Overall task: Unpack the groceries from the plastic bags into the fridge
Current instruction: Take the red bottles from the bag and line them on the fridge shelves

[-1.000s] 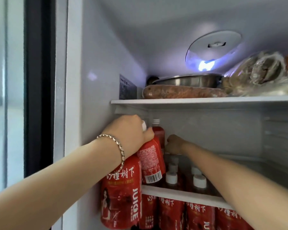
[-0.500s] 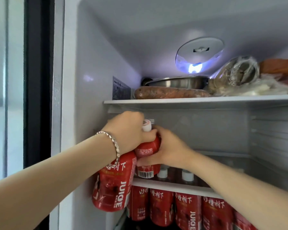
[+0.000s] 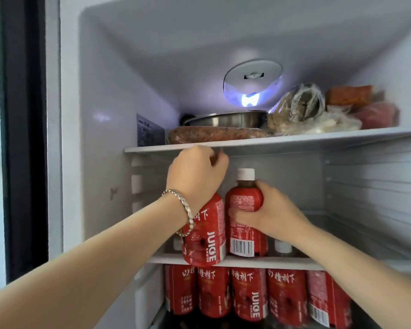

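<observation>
I look into an open fridge. My left hand (image 3: 196,176), with a bracelet at the wrist, grips the top of a red juice bottle (image 3: 205,236) that hangs at the front edge of the middle shelf (image 3: 282,262). Its cap is hidden under my fingers. My right hand (image 3: 268,210) holds a second red juice bottle (image 3: 243,203) with a white cap, upright on the middle shelf just to the right of the first. The two bottles nearly touch.
White caps of more bottles (image 3: 282,245) show further back on the middle shelf. A row of several red juice bottles (image 3: 259,293) fills the shelf below. The top shelf (image 3: 294,140) carries a sausage (image 3: 216,134), a steel pan (image 3: 230,118) and wrapped food bags (image 3: 301,108).
My right hand came forward from the back of the shelf and took one bottle from my left hand. It now holds that bottle upright on the shelf, apart from the left bottle.
</observation>
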{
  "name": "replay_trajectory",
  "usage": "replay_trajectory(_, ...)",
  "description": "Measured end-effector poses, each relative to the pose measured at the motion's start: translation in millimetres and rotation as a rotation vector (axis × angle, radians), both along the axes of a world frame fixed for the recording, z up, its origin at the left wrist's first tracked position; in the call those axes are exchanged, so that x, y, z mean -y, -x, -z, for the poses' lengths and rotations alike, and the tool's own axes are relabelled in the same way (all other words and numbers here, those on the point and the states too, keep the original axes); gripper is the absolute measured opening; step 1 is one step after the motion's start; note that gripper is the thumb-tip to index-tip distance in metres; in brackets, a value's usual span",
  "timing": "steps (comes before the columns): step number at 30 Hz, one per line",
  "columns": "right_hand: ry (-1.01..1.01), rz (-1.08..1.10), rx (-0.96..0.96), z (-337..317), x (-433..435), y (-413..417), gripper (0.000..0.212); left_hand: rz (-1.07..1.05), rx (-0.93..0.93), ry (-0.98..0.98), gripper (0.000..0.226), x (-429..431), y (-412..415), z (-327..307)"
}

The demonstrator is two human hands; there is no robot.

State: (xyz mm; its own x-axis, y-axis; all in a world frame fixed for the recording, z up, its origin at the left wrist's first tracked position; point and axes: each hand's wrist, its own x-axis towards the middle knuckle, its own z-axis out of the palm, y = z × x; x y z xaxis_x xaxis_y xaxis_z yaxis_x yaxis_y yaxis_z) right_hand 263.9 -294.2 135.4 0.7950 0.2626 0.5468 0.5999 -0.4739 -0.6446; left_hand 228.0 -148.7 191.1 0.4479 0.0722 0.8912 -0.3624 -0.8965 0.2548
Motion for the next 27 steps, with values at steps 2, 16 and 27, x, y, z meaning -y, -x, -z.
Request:
replay_trajectory(2, -0.016, 0.033, -0.011, 2, 3, 1, 0.044, 0.035, -0.065, 0.131, 0.030, -2, -6, 12)
replay_trajectory(16, 0.485, 0.483, -0.025, -6, -41, 4, 0.105, 0.363, -0.426, 0.514, 0.044, 11, -48, 38)
replay_trajectory(27, 0.583, 0.567, -0.135, -1, -47, -72, 0.108, 0.018, -0.621, 0.117, 0.045, -30, -89, 70)
